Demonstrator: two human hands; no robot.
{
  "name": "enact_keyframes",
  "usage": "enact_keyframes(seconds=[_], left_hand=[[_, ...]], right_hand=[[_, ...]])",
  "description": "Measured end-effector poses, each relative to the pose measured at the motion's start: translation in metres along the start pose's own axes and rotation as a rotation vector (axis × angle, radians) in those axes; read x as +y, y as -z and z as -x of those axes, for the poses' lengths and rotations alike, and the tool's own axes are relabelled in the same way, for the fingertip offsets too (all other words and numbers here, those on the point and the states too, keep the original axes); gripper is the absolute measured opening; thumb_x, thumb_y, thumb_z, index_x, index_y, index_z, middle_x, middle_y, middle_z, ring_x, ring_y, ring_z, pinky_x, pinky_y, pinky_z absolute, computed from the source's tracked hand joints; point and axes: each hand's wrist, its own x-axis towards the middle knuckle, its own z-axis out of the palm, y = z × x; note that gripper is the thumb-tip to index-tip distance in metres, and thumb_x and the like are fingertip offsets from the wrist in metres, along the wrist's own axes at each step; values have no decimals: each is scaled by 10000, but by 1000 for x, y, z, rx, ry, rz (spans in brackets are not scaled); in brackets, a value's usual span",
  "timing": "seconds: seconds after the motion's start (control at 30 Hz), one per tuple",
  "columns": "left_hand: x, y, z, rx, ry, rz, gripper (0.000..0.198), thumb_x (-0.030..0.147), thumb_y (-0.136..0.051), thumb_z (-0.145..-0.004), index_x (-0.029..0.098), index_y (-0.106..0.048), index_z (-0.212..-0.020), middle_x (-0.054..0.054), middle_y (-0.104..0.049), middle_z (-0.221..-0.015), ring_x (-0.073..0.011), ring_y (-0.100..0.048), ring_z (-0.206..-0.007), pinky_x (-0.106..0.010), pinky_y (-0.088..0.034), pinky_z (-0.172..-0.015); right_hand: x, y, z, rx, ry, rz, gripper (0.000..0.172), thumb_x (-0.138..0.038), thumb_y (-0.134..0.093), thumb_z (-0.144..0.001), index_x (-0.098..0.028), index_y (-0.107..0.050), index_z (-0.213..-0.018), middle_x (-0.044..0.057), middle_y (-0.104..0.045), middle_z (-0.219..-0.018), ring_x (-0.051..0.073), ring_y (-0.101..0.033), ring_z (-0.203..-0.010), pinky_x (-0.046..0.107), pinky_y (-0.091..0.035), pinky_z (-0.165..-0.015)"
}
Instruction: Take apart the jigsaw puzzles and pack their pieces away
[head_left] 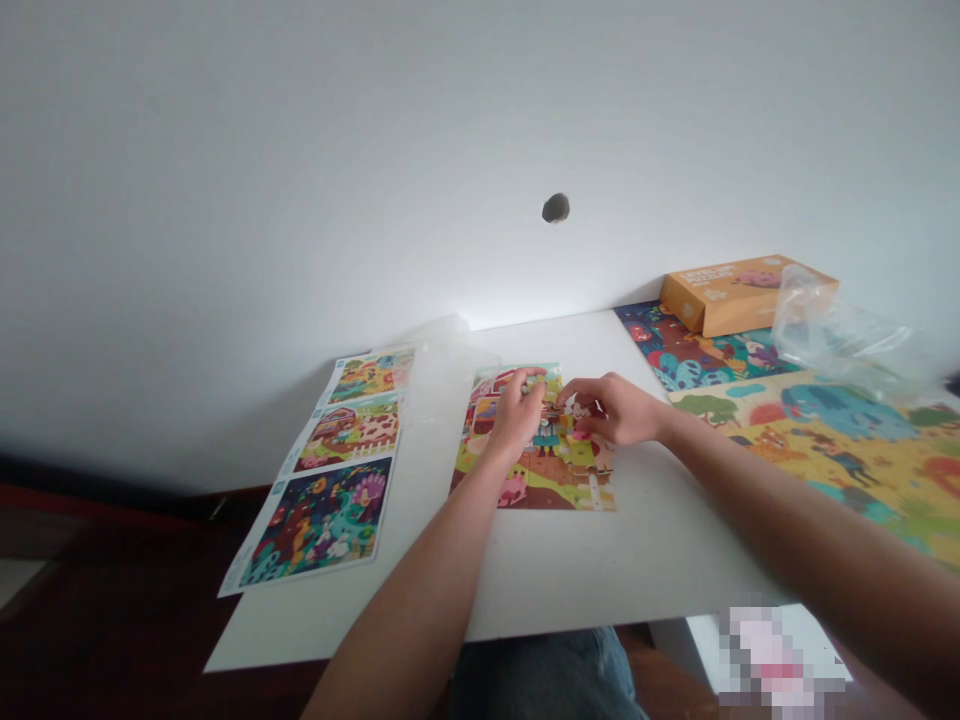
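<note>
A partly joined jigsaw puzzle with a farm picture lies on the white table, showing a red barn, a pig and a fence. My left hand rests over its upper middle with the fingers curled in; what they hold, if anything, is hidden. At the puzzle's right side, my right hand is closed on a puzzle piece with white and dark red patches, between thumb and fingers. This piece is at the edge of the joined ones; whether it is locked in cannot be made out.
On the left, a picture sheet with three scenes overhangs the table edge, beside a clear plastic bag. To the right lie a dark puzzle and a yellow animal puzzle. An orange box and another plastic bag sit on them.
</note>
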Motion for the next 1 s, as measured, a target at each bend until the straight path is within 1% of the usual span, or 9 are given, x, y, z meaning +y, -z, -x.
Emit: enact_keyframes(seconds=[0.07, 0.13, 0.27, 0.43, 0.53, 0.67, 0.8, 0.9, 1.0], left_hand=[[-1, 0, 0, 2, -7, 0, 249, 271, -522, -843, 224, -637, -1059, 52, -488, -572, -101, -424, -455, -215, -345, -486], [-2, 0, -1, 6, -16, 4, 249, 263, -521, -843, 223, -640, -1059, 49, -495, -583, -100, -427, -459, -217, -345, -487], [-4, -1, -1, -1, -11, 16, 243, 255, -523, -847, 231, -636, -1061, 45, -512, -609, -111, -458, -484, -224, -360, -507], [-3, -1, 0, 11, -66, -41, 225, 288, -511, -891, 253, -642, -1071, 15, -609, -747, -145, -551, -634, -252, -417, -617], [0, 0, 1, -5, -137, -49, 225, 328, -487, -930, 242, -640, -1070, -7, -651, -872, -160, -593, -769, -265, -446, -725], [3, -1, 1, -78, -239, -9, 319, 434, -427, -968, 205, -628, -1061, -41, -667, -968, -170, -609, -880, -268, -464, -789], [3, -2, 1, -101, -261, -14, 292, 432, -525, -926, 206, -623, -1082, -47, -679, -1024, -181, -625, -926, -271, -476, -802], [1, -3, 1, -57, -242, -33, 234, 374, -526, -925, 213, -625, -1062, -36, -683, -1000, -180, -632, -906, -278, -483, -792], [0, -2, -1, 37, -205, -43, 210, 350, -518, -921, 213, -623, -1042, -41, -680, -1020, -185, -630, -931, -292, -484, -827]], right_hand=[[-2, 0, 0, -3, 6, -30, 325, -132, -590, -714, -169, -644, -1032, -50, -569, -593, 95, -446, -510, 209, -337, -537], [-2, -1, 1, 38, 5, -63, 269, -142, -594, -724, -160, -654, -986, -33, -599, -625, 96, -461, -523, 210, -343, -538], [3, -5, 1, 210, -49, -139, 210, -188, -609, -766, -160, -639, -972, -17, -609, -640, 107, -480, -542, 219, -356, -544], [10, -11, -4, 397, -108, -222, 272, -265, -622, -818, -177, -612, -1075, -4, -613, -693, 131, -531, -611, 237, -409, -585], [10, -14, -7, 408, -104, -256, 308, -306, -641, -827, -185, -601, -1107, -3, -619, -715, 135, -542, -640, 247, -439, -617], [8, -19, -10, 420, -93, -253, 335, -341, -677, -809, -192, -609, -1101, -10, -591, -728, 134, -555, -658, 250, -459, -626], [7, -23, -12, 452, -105, -201, 338, -346, -662, -821, -192, -578, -1110, 25, -618, -854, 131, -572, -665, 249, -463, -613], [6, -23, -12, 459, -99, -110, 353, -345, -600, -863, -181, -536, -1170, 65, -637, -969, 124, -573, -660, 257, -458, -633], [3, -21, -9, 346, -145, -65, 506, -354, -599, -862, -167, -438, -1303, 44, -665, -885, 128, -559, -620, 253, -422, -609]])
